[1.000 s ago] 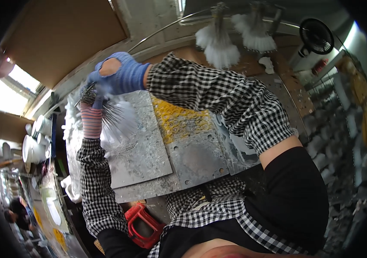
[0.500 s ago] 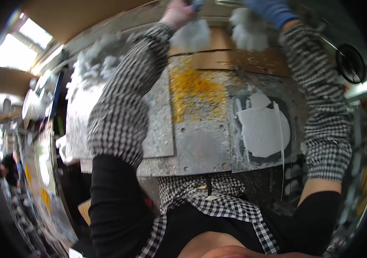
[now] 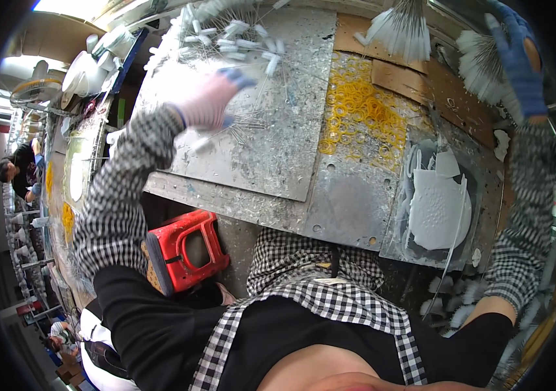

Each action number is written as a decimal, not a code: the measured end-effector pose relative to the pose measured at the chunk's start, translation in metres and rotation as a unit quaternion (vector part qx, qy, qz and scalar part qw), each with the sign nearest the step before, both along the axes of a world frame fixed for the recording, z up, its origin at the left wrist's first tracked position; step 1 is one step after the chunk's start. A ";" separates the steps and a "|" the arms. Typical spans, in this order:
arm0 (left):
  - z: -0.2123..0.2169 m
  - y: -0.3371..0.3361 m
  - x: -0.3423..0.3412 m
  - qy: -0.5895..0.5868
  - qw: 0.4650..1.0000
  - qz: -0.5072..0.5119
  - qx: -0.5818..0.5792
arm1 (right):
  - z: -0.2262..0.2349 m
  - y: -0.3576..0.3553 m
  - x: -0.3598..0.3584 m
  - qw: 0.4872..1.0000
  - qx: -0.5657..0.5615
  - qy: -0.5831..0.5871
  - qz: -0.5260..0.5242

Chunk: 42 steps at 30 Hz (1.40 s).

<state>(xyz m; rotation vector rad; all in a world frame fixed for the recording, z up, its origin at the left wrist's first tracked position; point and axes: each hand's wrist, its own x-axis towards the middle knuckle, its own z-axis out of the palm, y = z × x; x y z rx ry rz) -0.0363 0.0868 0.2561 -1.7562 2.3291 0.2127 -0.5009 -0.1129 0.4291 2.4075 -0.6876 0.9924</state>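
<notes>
My left hand [image 3: 209,98], in a pinkish-white glove with blue fingertips, hovers over the grey board [image 3: 271,156], fingers apart and slightly blurred. Beneath and beside it lie a few thin wire stems with white tips [image 3: 242,130]; I see nothing held. Farther back on the board is a pile of small white brush-like pieces [image 3: 232,42] on wire stems. My right hand [image 3: 519,65], in a blue glove, is at the far right with fingers stretched out. It is beside a fanned bundle of white brush-like pieces [image 3: 480,65]; whether it touches them I cannot tell. Another such bundle [image 3: 402,32] hangs at the far edge.
Yellow rings [image 3: 369,107] lie scattered mid-table next to brown cardboard strips [image 3: 398,78]. On the right, thick white paste [image 3: 438,208] covers a grey plate, a thin stick lying across it. A red stool [image 3: 193,251] stands below the table's left side. Another person [image 3: 20,169] works far left.
My left hand has moved from the far edge, by a white bundle, left and nearer over the board, now without it. My right hand has shifted right. The view has turned, revealing the red stool.
</notes>
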 end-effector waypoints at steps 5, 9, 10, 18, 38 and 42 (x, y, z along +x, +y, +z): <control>-0.096 0.060 0.043 -0.057 0.989 0.003 -0.140 | -0.156 0.096 0.150 0.947 0.270 0.054 0.164; -0.084 0.028 0.022 -0.109 0.988 -0.047 -0.094 | -0.250 0.043 0.232 0.907 0.398 0.109 -0.087; -0.076 0.023 0.018 -0.106 0.988 -0.071 -0.091 | -0.255 0.036 0.244 0.905 0.389 0.105 -0.139; -0.088 -0.076 0.007 -0.089 0.972 -0.068 -0.207 | -0.297 0.055 0.270 0.916 0.373 0.143 0.033; -0.078 -0.071 -0.011 -0.142 0.971 -0.163 -0.099 | -0.274 -0.020 0.187 0.827 0.491 -0.057 -0.269; -0.077 -0.009 -0.013 -0.057 0.952 -0.222 -0.201 | -0.274 0.022 0.180 0.799 0.578 -0.081 -0.144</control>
